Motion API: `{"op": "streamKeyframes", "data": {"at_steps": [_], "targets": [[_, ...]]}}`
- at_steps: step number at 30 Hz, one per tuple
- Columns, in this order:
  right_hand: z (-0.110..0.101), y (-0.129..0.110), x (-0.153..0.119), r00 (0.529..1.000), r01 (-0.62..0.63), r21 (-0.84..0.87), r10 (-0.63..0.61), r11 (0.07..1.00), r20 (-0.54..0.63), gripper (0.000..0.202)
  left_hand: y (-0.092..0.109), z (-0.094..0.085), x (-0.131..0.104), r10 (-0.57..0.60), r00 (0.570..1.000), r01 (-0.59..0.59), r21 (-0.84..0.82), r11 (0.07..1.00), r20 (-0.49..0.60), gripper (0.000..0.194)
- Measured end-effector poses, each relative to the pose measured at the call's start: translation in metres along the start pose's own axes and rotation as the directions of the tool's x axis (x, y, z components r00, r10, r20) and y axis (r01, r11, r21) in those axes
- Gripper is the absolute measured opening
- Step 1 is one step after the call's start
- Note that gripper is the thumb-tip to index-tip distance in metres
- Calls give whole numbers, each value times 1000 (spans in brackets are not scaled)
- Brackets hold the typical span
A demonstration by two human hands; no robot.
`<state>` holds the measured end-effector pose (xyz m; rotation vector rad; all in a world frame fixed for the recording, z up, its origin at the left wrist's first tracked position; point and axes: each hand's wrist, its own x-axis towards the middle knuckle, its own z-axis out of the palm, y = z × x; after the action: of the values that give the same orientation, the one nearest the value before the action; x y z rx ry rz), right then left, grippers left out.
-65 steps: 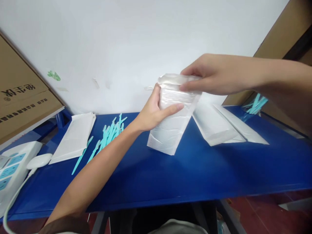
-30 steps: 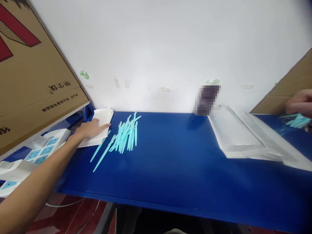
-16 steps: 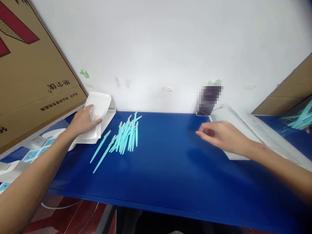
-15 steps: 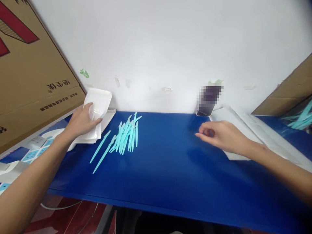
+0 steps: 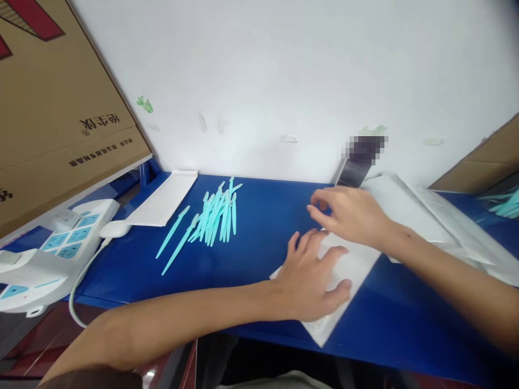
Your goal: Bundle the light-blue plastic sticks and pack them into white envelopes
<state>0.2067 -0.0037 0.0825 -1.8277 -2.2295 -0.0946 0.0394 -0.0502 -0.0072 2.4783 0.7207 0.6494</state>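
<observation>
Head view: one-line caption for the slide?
Left hand spread on a white packet on the blue table, right hand curled at its far end, turquoise sticks heaped to the left.

The single head view looked forward and steeply down from the person's side of the blue table (image 5: 263, 254), above its near edge, and faced the white wall (image 5: 259, 81) behind the far edge. It sat close enough for the left hand (image 5: 312, 275) and right hand (image 5: 348, 213) to appear large, yet took in red floor (image 5: 44, 335) below the near edge.
</observation>
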Motion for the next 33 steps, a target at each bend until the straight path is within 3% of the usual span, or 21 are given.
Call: {"op": "streamKeyframes", "data": {"at_steps": [3, 5, 7, 9, 10, 11, 14, 16, 17, 18, 19, 21, 23, 26, 29, 33], "targets": [[6, -6, 19, 983, -86, -103, 101, 991, 153, 39, 11, 3, 10, 36, 985, -68, -188, 980, -168, 26], [13, -9, 28, 964, -137, -101, 156, 985, 217, 41, 8, -11, 11, 219, 956, -265, -255, 930, -195, 23], [25, -14, 31, 955, -152, -87, 169, 985, 243, 40, -7, -38, 10, 478, 868, -496, -215, 841, -135, 23], [40, -21, 31, 960, -116, -38, 122, 993, 253, 35, -33, -72, 7, 579, 813, -581, -28, 813, -55, 32], [48, -25, 30, 967, -69, 3, 67, 998, 245, 33, -49, -91, 4, 590, 807, -588, 62, 807, -17, 35], [56, -31, 29, 975, -5, 43, -5, 999, 221, 31, -66, -110, 2, 567, 824, -560, 130, 818, -16, 38], [76, -52, 30, 954, 269, 144, -284, 952, 98, 30, -113, -162, -6, 429, 870, -342, 330, 880, -242, 32], [85, -70, 35, 897, 428, 192, -442, 883, 34, 34, -138, -186, -12, 389, 814, -177, 453, 874, -432, 16], [89, -79, 38, 866, 487, 210, -500, 848, 13, 37, -147, -194, -15, 395, 764, -114, 495, 861, -511, 11], [92, -87, 42, 840, 529, 226, -543, 818, 0, 40, -155, -200, -18, 393, 720, -41, 530, 847, -572, 17], [94, -94, 46, 822, 554, 237, -569, 798, -5, 44, -161, -203, -21, 385, 708, 17, 559, 829, -592, 27], [99, -106, 52, 814, 559, 255, -580, 789, 10, 50, -168, -205, -25, 349, 731, 90, 591, 802, -586, 42], [103, -112, 57, 824, 538, 266, -566, 800, 36, 53, -170, -202, -28, 251, 801, 130, 567, 813, -544, 46], [105, -116, 61, 842, 512, 242, -537, 824, 47, 51, -172, -196, -27, 65, 882, 186, 472, 862, -467, 32], [104, -118, 63, 857, 502, 164, -513, 849, 35, 53, -178, -192, -26, -17, 951, 173, 485, 858, -308, 27], [106, -125, 66, 868, 492, 84, -496, 867, 30, 55, -195, -185, -26, -108, 984, 165, 522, 837, -140, 45]]}}
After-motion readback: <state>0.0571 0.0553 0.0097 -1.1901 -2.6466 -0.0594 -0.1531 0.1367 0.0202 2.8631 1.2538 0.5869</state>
